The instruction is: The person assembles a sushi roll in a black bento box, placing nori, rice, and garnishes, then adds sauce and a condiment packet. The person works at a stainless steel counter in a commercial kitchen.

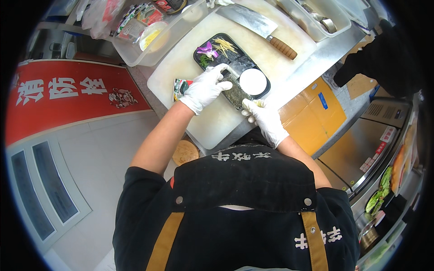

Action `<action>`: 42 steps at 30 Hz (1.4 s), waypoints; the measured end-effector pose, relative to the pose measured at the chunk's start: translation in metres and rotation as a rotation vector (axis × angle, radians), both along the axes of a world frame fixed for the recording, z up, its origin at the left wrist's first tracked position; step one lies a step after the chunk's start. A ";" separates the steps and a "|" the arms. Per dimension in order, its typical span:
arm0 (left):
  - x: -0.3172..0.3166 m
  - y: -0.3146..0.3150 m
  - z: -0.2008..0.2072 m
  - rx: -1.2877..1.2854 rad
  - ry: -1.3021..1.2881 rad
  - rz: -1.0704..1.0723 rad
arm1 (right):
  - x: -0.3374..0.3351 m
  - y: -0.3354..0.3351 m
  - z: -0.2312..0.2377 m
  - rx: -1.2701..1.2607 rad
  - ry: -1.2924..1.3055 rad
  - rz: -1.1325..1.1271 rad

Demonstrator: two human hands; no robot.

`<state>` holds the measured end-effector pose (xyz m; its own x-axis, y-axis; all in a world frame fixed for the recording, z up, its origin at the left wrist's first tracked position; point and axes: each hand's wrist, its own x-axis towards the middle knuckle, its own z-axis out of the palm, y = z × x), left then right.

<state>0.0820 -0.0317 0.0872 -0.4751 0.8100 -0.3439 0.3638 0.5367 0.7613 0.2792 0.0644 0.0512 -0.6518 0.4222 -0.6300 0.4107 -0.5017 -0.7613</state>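
In a crowded kitchen, we look down on a steel worktop (324,58) that carries a large white cutting board (181,65), with a red panel (68,97) bearing white characters off to the left. A cleaver (253,20) with a ribbed wooden handle lies flat near the far end of the board, its handle pointing to the right. Nearer to us sits a black tray (199,60), set at a slant and holding a purple flower (207,49), pale yellow strips (224,46), a green sprig and a white disc (253,81) toward its right end. Both hands wear white gloves. Between them we find a dark green, speckled slab (234,95), beside the disc and over the tray's near edge. The right hand (258,109) pinches its lower end; the left hand (209,86) has thumb and forefinger parted at its upper end, though we cannot tell how firmly it grips. Just beside the left hand we see a small green-and-red packet (177,90) on the board. A clear bin (131,56) with a white bowl inside stands beyond, and a tan cardboard sheet (303,113) lies to the right.
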 end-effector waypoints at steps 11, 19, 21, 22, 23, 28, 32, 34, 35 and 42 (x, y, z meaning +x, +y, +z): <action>0.001 -0.010 -0.009 0.091 0.075 -0.004 | 0.001 0.000 -0.005 -0.074 0.043 -0.007; 0.006 -0.018 -0.005 0.132 -0.023 0.044 | 0.006 -0.003 -0.006 -0.067 0.025 0.035; 0.006 -0.017 -0.004 0.144 -0.020 0.041 | 0.007 -0.002 -0.005 -0.030 0.024 0.080; 0.006 -0.016 -0.003 0.146 -0.016 0.035 | 0.006 -0.002 -0.005 -0.010 0.008 0.091; 0.006 -0.016 -0.003 0.149 -0.011 0.028 | 0.006 -0.002 -0.004 -0.002 0.003 0.099; 0.009 -0.020 0.000 0.217 0.039 0.028 | 0.003 -0.003 0.000 -0.052 0.062 0.102; 0.016 -0.026 0.002 0.316 0.111 0.124 | 0.004 -0.004 0.003 -0.107 0.113 0.101; 0.019 -0.029 0.002 0.277 0.067 0.119 | 0.003 -0.004 0.001 -0.193 0.184 0.072; 0.020 -0.030 0.002 0.235 0.045 0.145 | 0.002 -0.004 0.000 -0.257 0.234 0.049; 0.017 -0.040 -0.009 0.431 0.394 0.097 | 0.027 0.010 0.014 -0.333 0.422 -0.054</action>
